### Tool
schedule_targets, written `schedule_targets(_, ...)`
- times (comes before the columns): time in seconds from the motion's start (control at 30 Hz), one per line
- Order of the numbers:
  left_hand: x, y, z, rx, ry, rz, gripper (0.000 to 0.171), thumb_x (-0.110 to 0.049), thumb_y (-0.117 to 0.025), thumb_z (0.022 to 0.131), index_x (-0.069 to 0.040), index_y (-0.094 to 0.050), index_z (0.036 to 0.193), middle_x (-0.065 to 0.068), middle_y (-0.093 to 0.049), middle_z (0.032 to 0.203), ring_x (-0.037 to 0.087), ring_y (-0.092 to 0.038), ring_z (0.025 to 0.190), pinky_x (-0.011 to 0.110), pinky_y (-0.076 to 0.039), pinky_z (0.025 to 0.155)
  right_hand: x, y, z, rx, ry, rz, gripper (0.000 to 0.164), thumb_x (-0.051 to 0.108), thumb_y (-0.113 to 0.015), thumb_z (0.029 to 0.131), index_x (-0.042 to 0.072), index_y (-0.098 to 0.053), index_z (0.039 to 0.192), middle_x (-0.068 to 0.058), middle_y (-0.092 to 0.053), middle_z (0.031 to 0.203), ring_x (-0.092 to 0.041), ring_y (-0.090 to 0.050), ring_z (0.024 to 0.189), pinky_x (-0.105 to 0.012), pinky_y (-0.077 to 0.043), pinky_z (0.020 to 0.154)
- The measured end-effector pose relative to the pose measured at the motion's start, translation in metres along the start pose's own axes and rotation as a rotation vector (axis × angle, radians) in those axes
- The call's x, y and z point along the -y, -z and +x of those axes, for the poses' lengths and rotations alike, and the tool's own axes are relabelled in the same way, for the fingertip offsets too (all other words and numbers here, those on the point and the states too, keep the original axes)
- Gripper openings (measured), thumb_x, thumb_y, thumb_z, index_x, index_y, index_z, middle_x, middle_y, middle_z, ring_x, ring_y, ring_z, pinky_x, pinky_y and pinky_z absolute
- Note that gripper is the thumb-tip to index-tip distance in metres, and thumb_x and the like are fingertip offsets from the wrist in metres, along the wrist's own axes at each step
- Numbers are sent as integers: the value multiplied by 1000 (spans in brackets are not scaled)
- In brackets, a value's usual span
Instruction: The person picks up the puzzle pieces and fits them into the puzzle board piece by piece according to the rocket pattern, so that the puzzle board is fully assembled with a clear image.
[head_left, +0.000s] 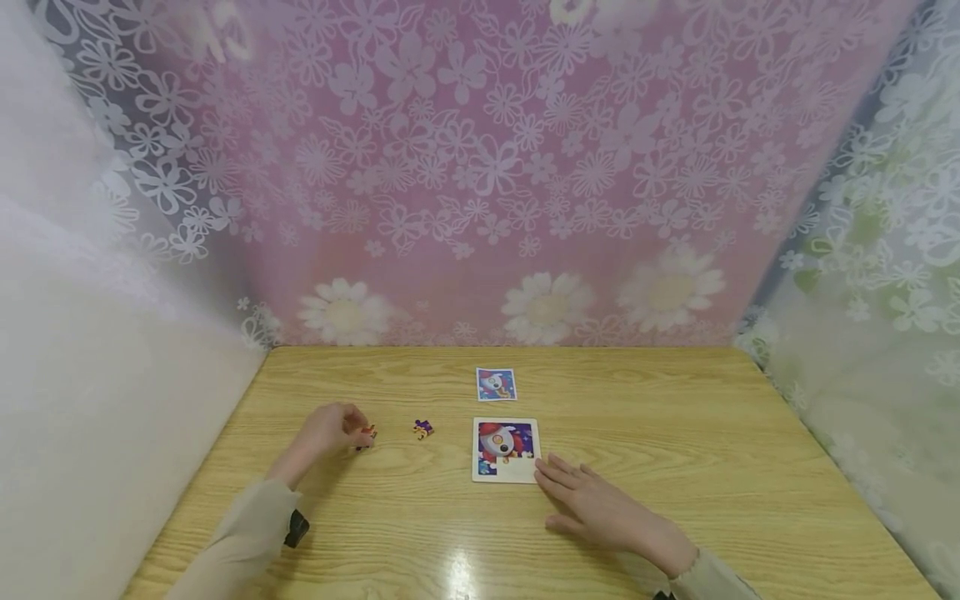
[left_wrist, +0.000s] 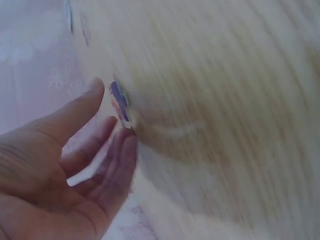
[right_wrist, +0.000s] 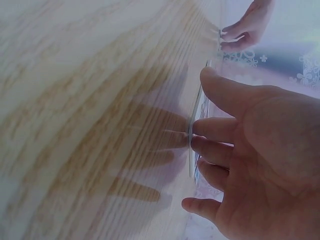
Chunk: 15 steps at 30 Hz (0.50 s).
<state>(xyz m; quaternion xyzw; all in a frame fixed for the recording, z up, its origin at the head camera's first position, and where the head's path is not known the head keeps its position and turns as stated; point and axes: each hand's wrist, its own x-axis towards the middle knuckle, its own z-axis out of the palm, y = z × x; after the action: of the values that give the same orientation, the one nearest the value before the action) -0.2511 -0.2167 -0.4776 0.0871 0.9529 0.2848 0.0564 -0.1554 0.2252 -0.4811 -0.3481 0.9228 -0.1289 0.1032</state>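
Observation:
My left hand (head_left: 330,429) reaches over the left side of the table, thumb and fingers parted around a red-and-purple jigsaw piece (head_left: 366,435). In the left wrist view this piece (left_wrist: 119,102) shows nearly edge-on at the fingertips, with a gap between it and the thumb tip. A purple-and-yellow jigsaw piece (head_left: 423,429) lies a little to its right. The square puzzle board (head_left: 517,472) has a white frame and a partly filled rocket picture, with a bare white area at its lower right. My right hand (head_left: 600,504) rests its straight fingertips at the board's right edge.
A small rocket picture card (head_left: 497,385) lies behind the board on the wood-grain table (head_left: 637,400). Flowered cloth (head_left: 480,192) hangs along the table's back edge, with pale cloth at both sides.

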Motion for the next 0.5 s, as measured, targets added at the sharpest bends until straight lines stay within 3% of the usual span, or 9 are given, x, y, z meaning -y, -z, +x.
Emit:
schedule_targets(0.1,1,-2,-2,-9,23,72,33,-26,-88,81,-3,-69,96,6,-68,90,21,-60,81,41,-53,75,1,0,0,-1,1,1,65,42,-54,104,0,-42,153,-15,-35,161,-39,-29,149,-64,-30,114)
schedule_targets(0.33,5,-7,0,-17,70,32,17,-13,-84,83,-6,-71,90,1,-68,83,17,-62,76,39,-54,73,2,1,0,-4,2,-2,65,42,-54,104,0,-42,152,-15,-35,161,-39,-30,149,-64,-31,113)
schedule_targets(0.5,4,-7,-1,-16,68,55,21,-21,-83,85,-6,-69,91,2,-67,85,16,-60,76,38,-53,71,2,1,0,-4,-2,2,65,42,-54,104,0,-42,153,-15,-35,161,-39,-29,149,-64,-31,113)
